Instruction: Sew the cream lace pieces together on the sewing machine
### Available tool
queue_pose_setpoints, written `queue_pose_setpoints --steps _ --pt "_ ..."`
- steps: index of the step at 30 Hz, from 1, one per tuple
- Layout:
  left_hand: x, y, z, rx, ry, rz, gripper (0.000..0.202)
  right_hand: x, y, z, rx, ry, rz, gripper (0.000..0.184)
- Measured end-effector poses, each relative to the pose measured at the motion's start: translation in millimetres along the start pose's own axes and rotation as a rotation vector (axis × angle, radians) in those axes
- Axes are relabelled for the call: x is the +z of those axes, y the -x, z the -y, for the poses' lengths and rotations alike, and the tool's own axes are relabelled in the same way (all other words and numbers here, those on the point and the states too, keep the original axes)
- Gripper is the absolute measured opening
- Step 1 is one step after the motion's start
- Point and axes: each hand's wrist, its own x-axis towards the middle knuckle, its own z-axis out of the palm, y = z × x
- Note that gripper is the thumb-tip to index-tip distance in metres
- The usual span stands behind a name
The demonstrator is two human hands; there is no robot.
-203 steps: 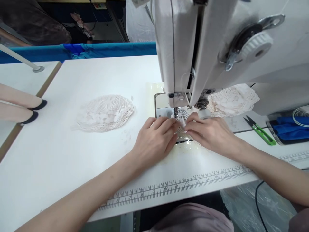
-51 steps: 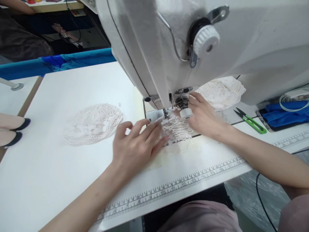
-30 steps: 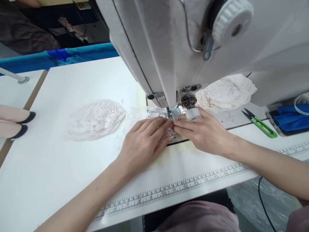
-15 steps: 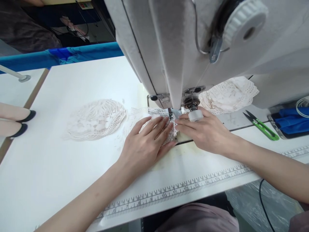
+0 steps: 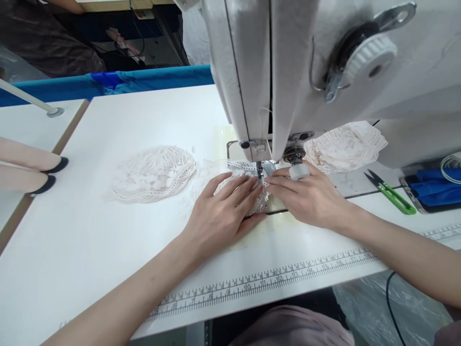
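Lace piece (image 5: 235, 171) under the presser foot (image 5: 260, 169), left hand (image 5: 221, 209) flat on it, fingers slightly spread.
Probably light, soft, easily snagged; best held by its border (image 5: 219, 164). Long axis seems left to right, border facing far. Right hand (image 5: 309, 198) has bent fingertips at the right edge; whether pinching, I cannot tell.

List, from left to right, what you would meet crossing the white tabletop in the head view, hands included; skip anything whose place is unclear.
Two pale shapes with black ends → white lace pieces → left hand → right hand → green-handled thread snips → blue cloth.
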Motion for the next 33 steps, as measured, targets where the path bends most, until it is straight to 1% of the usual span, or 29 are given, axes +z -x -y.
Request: queue_pose_setpoints --steps 4,6,8,11,14,15,17,20,22,28,33 --pt "-2.1 3.4 1.2 0.059 0.020 -0.072 0.022 3.9 -3.7 0.3 -0.006 -0.001 -0.042 0.027" --pt "-1.7 4.1 1.5 0.075 0.023 -0.096 0.019 6.1 -6.4 0.4 -0.005 0.036 -0.084 0.027" --pt "-0.5 3.6 1.3 0.036 0.064 -0.107 0.018 8.1 -8.4 0.3 -0.005 0.085 -0.121 0.028" --pt "2.1 1.7 0.5 -0.082 0.129 -0.098 0.016 10.1 -9.1 0.4 0.003 0.119 -0.153 0.026" --pt "4.2 -0.2 -0.6 -0.157 0.101 -0.045 0.026 10.3 -7.6 1.3 0.021 0.104 -0.149 0.025" --pt "4.4 -0.5 -1.2 -0.154 0.084 -0.026 0.028 9.8 -7.0 2.0 0.018 0.092 -0.150 0.025" --pt "3.6 -0.5 -3.0 -0.101 0.046 -0.008 0.028 8.1 -5.4 4.2 -0.005 0.071 -0.159 0.024" --pt "0.9 1.2 -7.2 -0.004 -0.030 -0.023 0.027 4.3 -2.8 8.5 -0.046 0.083 -0.159 0.022" --pt "-0.6 3.0 -9.5 0.028 -0.054 -0.023 0.028 2.0 -0.9 10.9 -0.074 0.110 -0.140 0.021" --pt "-0.8 5.6 -9.6 0.039 -0.035 -0.008 0.030 -0.2 1.2 12.8 -0.102 0.115 -0.097 0.018" --pt "0.0 5.4 -8.5 0.035 -0.031 -0.016 0.030 -0.8 -0.4 12.6 -0.097 0.120 -0.095 0.021"
